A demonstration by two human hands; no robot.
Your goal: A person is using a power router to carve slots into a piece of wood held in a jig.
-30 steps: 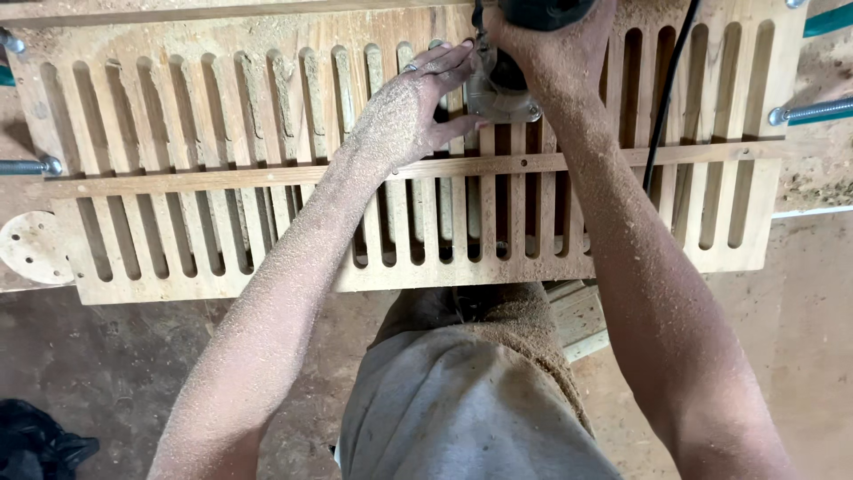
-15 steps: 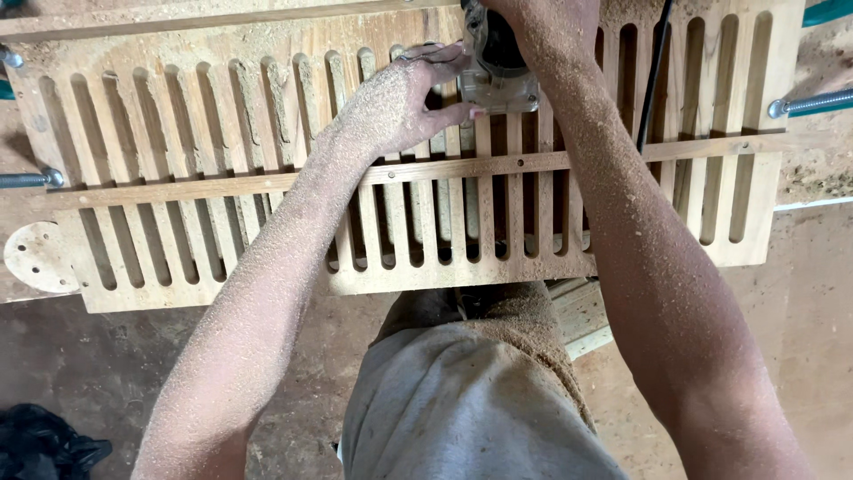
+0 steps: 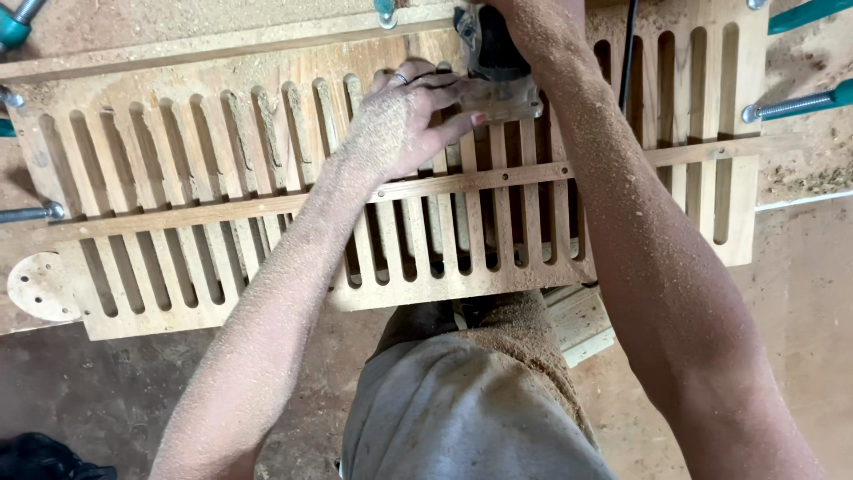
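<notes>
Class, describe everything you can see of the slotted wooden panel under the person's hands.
The long, pale slotted wooden panel lies flat, its length running left to right across the view. Rows of narrow parallel slots run front to back, some packed with sawdust. A thin wooden strip crosses it lengthwise. Teal-handled metal clamps meet its edges. The dusty left hand rests on it beside a small power tool; the right hand is mostly out of view.
</notes>
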